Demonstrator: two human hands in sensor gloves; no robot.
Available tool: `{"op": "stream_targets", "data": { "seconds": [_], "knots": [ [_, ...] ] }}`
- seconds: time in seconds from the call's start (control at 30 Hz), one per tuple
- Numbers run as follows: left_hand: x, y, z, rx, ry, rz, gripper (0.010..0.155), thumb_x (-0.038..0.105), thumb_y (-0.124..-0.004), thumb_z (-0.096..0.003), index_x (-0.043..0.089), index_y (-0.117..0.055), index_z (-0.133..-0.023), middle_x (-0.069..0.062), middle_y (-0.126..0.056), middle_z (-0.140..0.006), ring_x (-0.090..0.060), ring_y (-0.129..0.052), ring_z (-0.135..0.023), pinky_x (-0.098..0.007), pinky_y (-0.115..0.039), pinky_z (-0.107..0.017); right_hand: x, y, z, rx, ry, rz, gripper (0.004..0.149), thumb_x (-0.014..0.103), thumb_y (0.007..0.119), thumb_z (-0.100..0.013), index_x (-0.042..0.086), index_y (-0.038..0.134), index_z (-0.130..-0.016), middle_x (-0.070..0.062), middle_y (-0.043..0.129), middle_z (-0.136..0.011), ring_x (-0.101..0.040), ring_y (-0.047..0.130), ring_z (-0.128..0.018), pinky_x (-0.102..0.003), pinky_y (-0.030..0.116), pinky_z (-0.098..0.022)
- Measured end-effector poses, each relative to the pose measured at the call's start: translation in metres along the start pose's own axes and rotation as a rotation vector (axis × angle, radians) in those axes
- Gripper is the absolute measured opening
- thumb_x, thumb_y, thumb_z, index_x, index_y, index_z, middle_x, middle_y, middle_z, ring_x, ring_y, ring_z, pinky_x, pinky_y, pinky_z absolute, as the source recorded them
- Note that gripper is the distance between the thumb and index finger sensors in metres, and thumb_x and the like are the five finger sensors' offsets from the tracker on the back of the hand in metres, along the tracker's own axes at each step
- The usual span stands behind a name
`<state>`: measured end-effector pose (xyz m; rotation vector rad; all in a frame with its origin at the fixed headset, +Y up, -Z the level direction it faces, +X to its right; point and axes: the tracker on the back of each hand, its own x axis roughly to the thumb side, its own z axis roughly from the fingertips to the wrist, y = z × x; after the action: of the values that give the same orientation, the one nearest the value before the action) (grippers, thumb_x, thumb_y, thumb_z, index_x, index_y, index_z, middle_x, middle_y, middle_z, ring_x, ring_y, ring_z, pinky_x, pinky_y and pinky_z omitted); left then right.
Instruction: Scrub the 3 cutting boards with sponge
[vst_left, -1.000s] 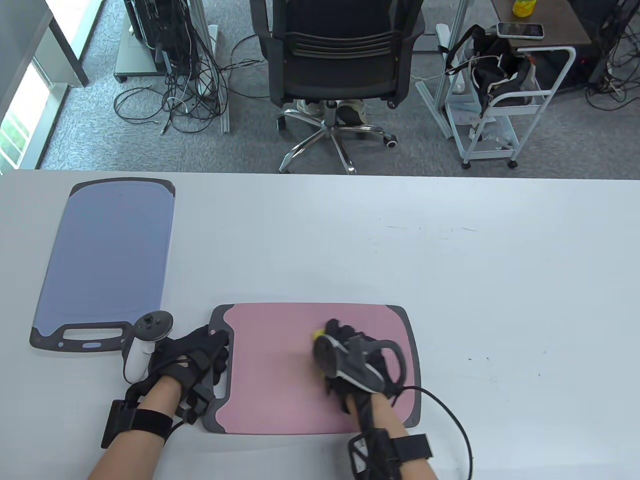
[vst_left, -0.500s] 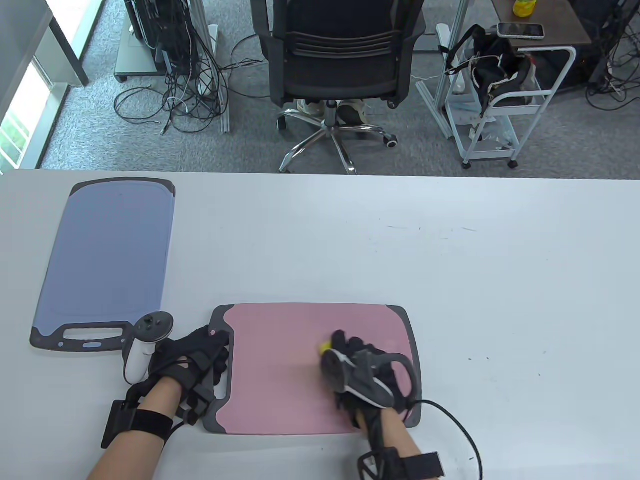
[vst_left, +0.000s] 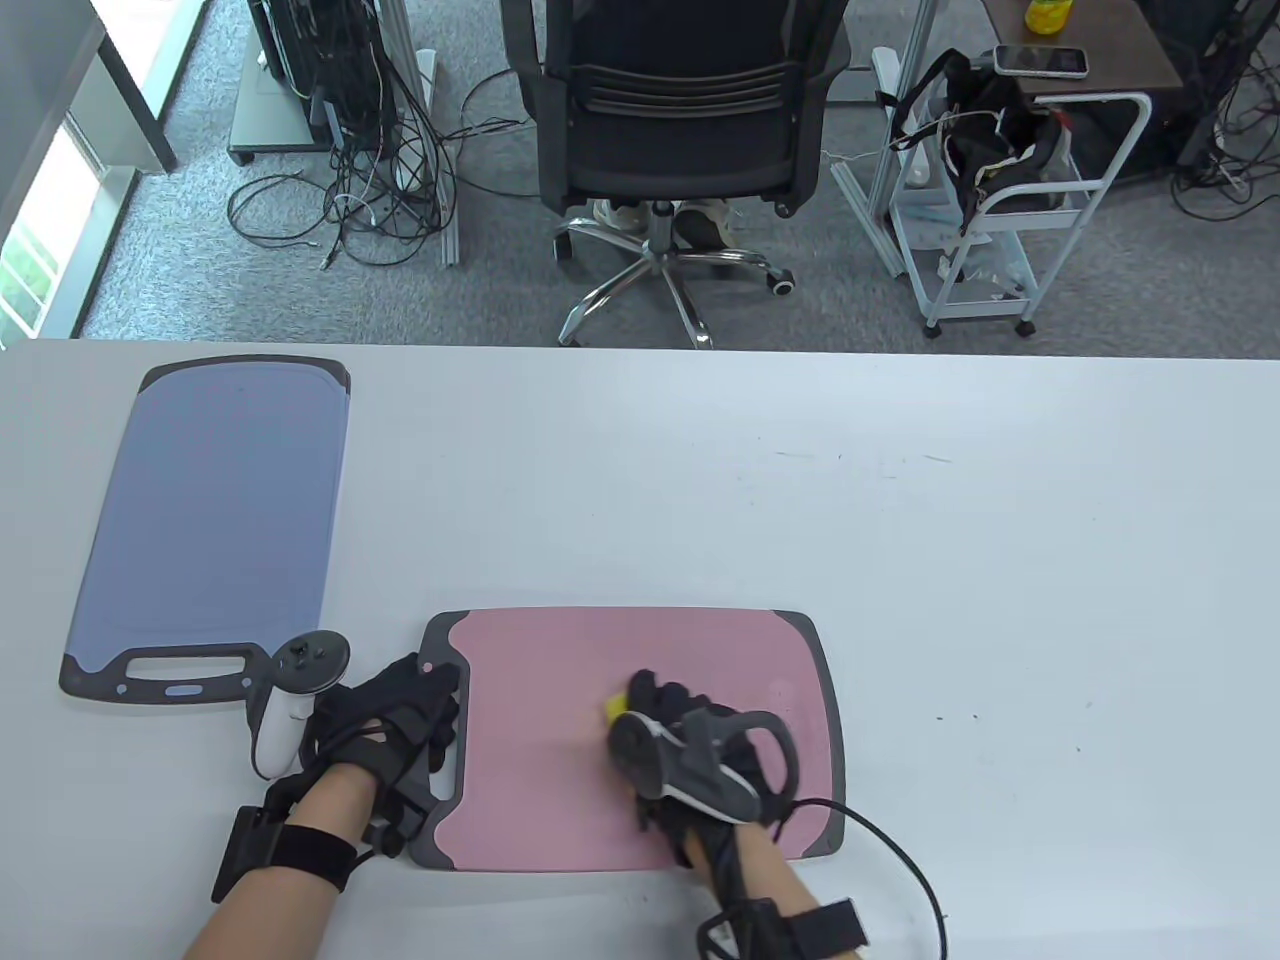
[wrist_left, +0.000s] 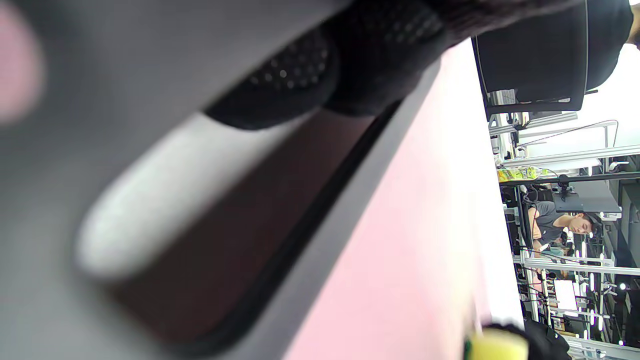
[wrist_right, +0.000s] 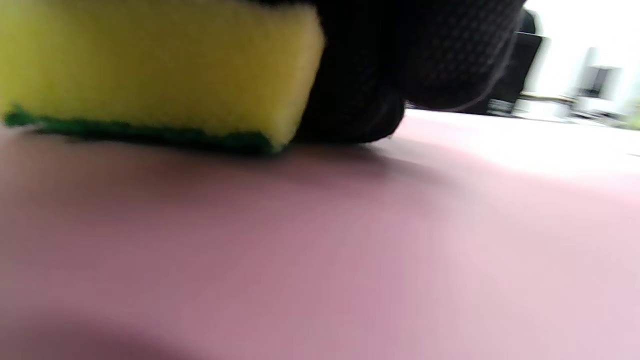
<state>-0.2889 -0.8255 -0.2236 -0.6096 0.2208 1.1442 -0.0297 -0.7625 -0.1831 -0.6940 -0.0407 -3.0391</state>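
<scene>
So, table view first: the pink cutting board (vst_left: 560, 740) lies at the bottom middle of the frame on the white table (vst_left: 900, 520), grey handle end to the left. The left hand (vst_left: 385, 735) rests on that handle end, though from above I can't tell whether its fingers are curled round it. The right hand (vst_left: 690, 750) is on the board's right-hand half, clamped down on a yellow sponge (vst_left: 615, 708) (only a small corner peeks out past the fingers). A blue cutting board (vst_left: 220, 510) lies at the left of the frame, well apart from the sponge.

Left wrist view is sideways and blurry up close: dark gloved fingertips (wrist_left: 300, 85) sit at the top, right at the edge of the handle slot in the grey end of the pink board, with the sponge tiny at the bottom edge.

Right wrist view: the sponge fills the upper left, its green scouring side flat on the pink board, a gloved finger (wrist_right: 380, 70) wrapped down its right side.
</scene>
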Motion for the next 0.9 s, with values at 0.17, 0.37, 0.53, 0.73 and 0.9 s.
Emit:
{"op": "stream_targets", "data": {
  "seconds": [0.17, 0.37, 0.53, 0.73, 0.9],
  "knots": [
    [-0.001, 0.0, 0.001, -0.002, 0.001, 0.023, 0.051, 0.053, -0.071, -0.0643, 0.014, -0.067, -0.097, 0.01, -0.092, -0.066, 0.005, -0.103, -0.037, -0.023, -0.1, -0.032, 0.078, -0.006, -0.02, -0.008, -0.218, -0.035, 0.068, 0.058, 0.072, -0.049, 0.016, 0.067, -0.103, -0.01, 0.082, -0.08, -0.019, 0.091, -0.054, -0.039, 0.081, -0.044],
    [-0.002, 0.0, 0.003, 0.012, -0.004, 0.046, 0.051, 0.053, -0.071, -0.0647, 0.014, -0.066, -0.097, 0.01, -0.091, -0.065, 0.005, -0.103, -0.037, -0.023, -0.1, -0.032, -0.009, 0.0, 0.005, 0.01, 0.017, 0.051, 0.067, 0.057, 0.072, -0.049, 0.019, 0.067, -0.104, -0.008, 0.083, -0.081, -0.019, 0.093, -0.055, -0.04, 0.082, -0.043],
    [-0.003, 0.001, 0.002, 0.005, 0.01, 0.053, 0.051, 0.053, -0.071, -0.0644, 0.014, -0.066, -0.097, 0.01, -0.091, -0.066, 0.004, -0.103, -0.037, -0.024, -0.099, -0.032, -0.143, 0.016, 0.074, 0.077, 0.451, 0.001, 0.066, 0.054, 0.074, -0.049, 0.015, 0.069, -0.103, -0.011, 0.085, -0.08, -0.022, 0.093, -0.054, -0.041, 0.081, -0.042],
    [-0.001, 0.001, -0.002, 0.001, 0.02, 0.039, 0.051, 0.053, -0.071, -0.0628, 0.014, -0.068, -0.096, 0.01, -0.093, -0.065, 0.004, -0.104, -0.036, -0.024, -0.1, -0.03, -0.16, 0.017, 0.084, 0.071, 0.501, 0.012, 0.067, 0.053, 0.075, -0.049, 0.01, 0.07, -0.101, -0.014, 0.085, -0.078, -0.022, 0.093, -0.052, -0.042, 0.081, -0.041],
    [0.0, 0.001, -0.002, -0.01, 0.022, 0.049, 0.051, 0.053, -0.072, -0.0625, 0.014, -0.068, -0.096, 0.009, -0.093, -0.065, 0.004, -0.104, -0.036, -0.025, -0.1, -0.031, -0.042, 0.006, 0.024, 0.024, 0.104, -0.037, 0.068, 0.054, 0.074, -0.049, 0.012, 0.069, -0.102, -0.013, 0.084, -0.077, -0.02, 0.092, -0.052, -0.04, 0.081, -0.042]
  ]
}}
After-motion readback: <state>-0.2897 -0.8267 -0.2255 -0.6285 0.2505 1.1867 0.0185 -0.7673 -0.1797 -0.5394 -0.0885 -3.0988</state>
